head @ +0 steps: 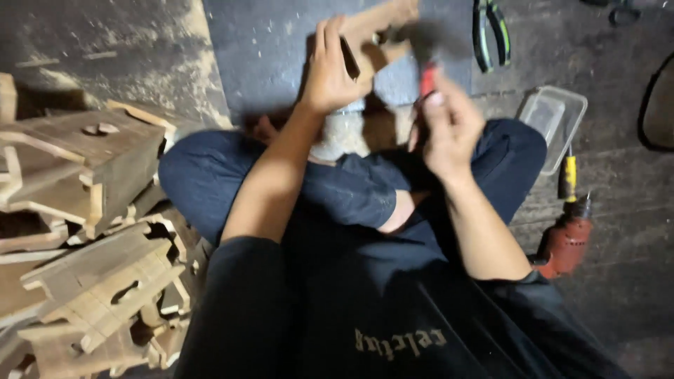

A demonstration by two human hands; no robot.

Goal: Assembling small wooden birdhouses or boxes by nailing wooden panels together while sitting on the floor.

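Dark shirt point(393, 316) nearest the lens, forearms reaching forward over crossed legs in navy trousers point(351, 186). Seated on a dusty concrete floor point(105, 42), partly on a dark mat point(274, 49). Left hand point(330, 67) wrapped around a cut wooden piece point(382, 28), fingers curled over its near edge, thumb pressed to its side; piece raised just above the knees, tilted, its far end towards the top of the frame. Right hand point(449, 126) blurred, fingers closed on a small red-handled tool point(427, 78), tip just beside the wooden piece; contact impossible to tell through the blur. Pale lumpy object point(340, 133) resting on the lap beneath the left wrist.

Stacked at left: unfinished wooden stools point(91, 210) with cut-out slots, piled at mixed angles. At right on the floor: a red power drill point(567, 235) with a yellow-handled tool point(567, 175) just beyond it, and a clear plastic container point(554, 123) near the right knee. Pliers with green-and-black grips point(490, 31) lying further off at the mat's edge, well apart from both hands.
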